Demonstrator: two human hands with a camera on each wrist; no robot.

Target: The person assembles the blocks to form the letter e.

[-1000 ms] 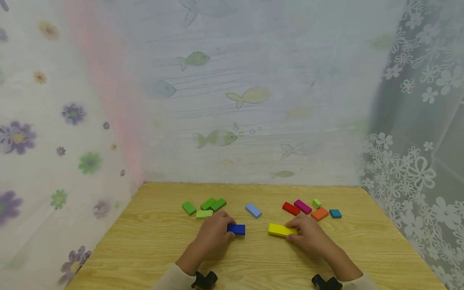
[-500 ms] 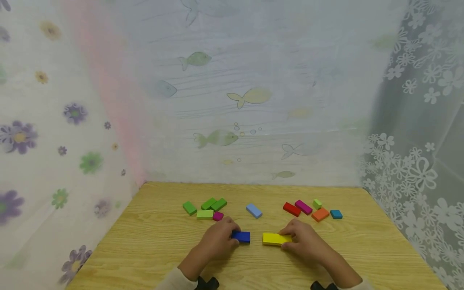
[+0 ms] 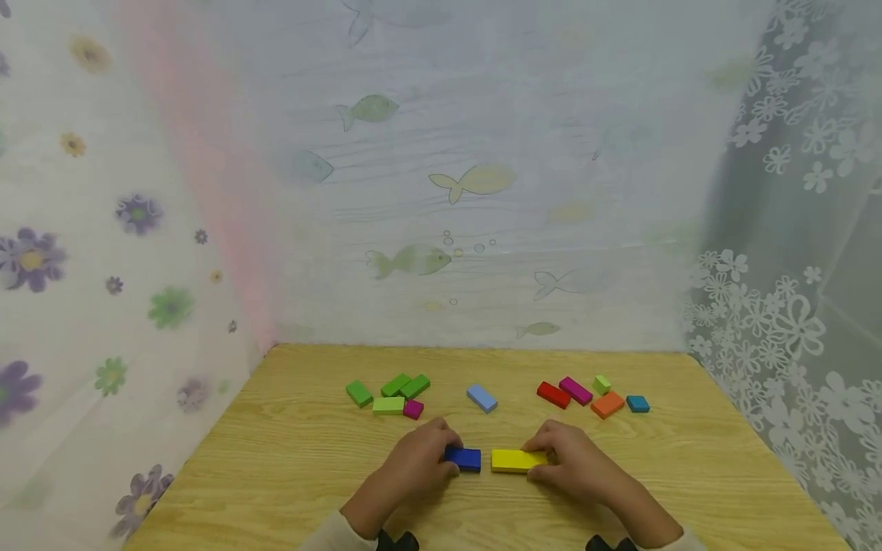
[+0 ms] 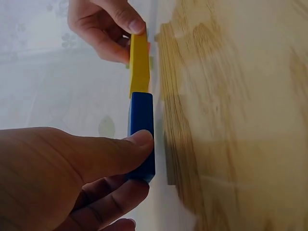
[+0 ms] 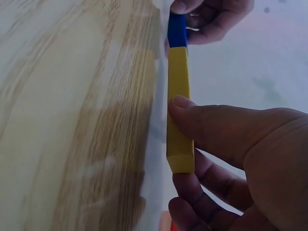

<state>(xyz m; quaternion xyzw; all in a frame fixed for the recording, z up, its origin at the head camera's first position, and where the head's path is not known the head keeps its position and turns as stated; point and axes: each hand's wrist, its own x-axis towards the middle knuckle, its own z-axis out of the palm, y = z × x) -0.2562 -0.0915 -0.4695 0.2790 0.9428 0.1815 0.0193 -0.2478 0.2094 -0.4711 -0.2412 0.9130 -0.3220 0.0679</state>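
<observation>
Between thumb and fingers my left hand [image 3: 422, 461] pinches a dark blue block [image 3: 465, 460]. The right hand [image 3: 572, 463] holds a longer yellow block [image 3: 510, 461] the same way. Both blocks point at each other end to end, in one line, with a narrow gap between them in the head view. In the left wrist view the blue block [image 4: 142, 113] overlaps the near end of the yellow block [image 4: 139, 62]. Seen from the right wrist, the yellow block [image 5: 179, 77] is gripped near its rear half, the thumb on its side.
Behind the left hand lie several green blocks [image 3: 358, 393] and a small magenta block [image 3: 413, 409]. A light blue block [image 3: 481, 398] lies at the middle back. Behind the right hand are red [image 3: 553, 395], orange [image 3: 607, 405] and teal blocks [image 3: 638, 404] among others on the wooden table [image 3: 289, 444].
Both hands have moved toward the near side and toward each other, bringing the blue and yellow blocks closer together. The small magenta block behind the left hand has come into view.
</observation>
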